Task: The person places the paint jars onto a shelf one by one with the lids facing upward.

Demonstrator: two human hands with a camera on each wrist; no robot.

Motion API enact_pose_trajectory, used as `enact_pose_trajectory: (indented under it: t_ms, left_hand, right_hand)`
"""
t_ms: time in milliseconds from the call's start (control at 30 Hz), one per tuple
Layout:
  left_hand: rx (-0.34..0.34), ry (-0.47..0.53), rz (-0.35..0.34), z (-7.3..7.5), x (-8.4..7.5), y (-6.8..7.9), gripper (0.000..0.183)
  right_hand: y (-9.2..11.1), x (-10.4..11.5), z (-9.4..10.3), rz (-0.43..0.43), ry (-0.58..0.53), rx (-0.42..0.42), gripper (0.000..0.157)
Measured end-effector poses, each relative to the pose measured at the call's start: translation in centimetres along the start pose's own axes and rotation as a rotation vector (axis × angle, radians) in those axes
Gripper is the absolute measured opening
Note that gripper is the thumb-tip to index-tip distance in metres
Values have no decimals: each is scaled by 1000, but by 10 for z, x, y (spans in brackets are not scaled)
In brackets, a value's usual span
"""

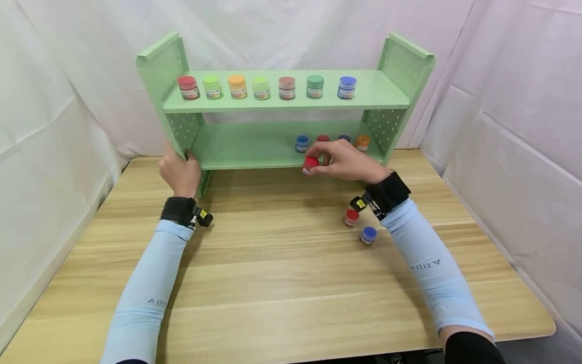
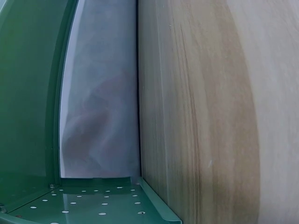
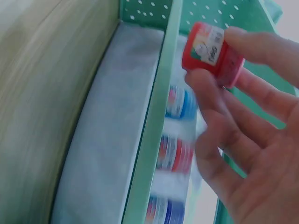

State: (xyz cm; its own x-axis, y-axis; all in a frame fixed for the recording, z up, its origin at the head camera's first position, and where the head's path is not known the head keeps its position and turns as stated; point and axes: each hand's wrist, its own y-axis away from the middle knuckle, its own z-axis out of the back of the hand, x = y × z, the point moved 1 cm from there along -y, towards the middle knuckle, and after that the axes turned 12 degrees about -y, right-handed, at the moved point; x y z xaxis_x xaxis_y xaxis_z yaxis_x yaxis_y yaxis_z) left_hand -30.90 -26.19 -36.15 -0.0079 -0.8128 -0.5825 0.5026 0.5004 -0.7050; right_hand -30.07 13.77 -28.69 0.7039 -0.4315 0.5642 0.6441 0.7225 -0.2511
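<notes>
My right hand (image 1: 347, 159) pinches a small red paint jar (image 1: 310, 165) between thumb and fingers, just in front of the lower board of a green shelf (image 1: 245, 146). In the right wrist view the same red jar (image 3: 212, 53) is tilted, its label showing. Behind that hand, on the lower board, stand a blue jar (image 1: 302, 144), a partly hidden red jar (image 1: 323, 138), a partly hidden dark blue jar (image 1: 344, 137) and an orange jar (image 1: 362, 142). My left hand (image 1: 179, 171) grips the front edge of the shelf's left side panel; the left wrist view does not show its fingers.
Several jars line the upper board, from a red one (image 1: 188, 88) at left to a blue one (image 1: 347, 87) at right. On the wooden table (image 1: 273, 273), a red jar (image 1: 351, 218) and a blue jar (image 1: 368, 235) stand near the right forearm. White cloth (image 1: 282, 35) hangs behind.
</notes>
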Motion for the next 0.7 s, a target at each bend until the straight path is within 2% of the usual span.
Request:
enact_pose_trajectory:
  t_ms: [100,300,567,700]
  left_hand:
    - [4,1,4,0,-1,-1,33]
    - [-3,-3,-13,1,-3,0,28]
    - [4,1,-3,2,-3,0,32]
    - [3,2,-1,2,-2,0,33]
  right_hand:
    - [-18,6,-5,11,47,-6,33]
    - [-42,12,-11,-60,80,22,42]
    - [-66,21,-12,-88,110,95,31]
    - [-78,23,-11,-103,144,98,28]
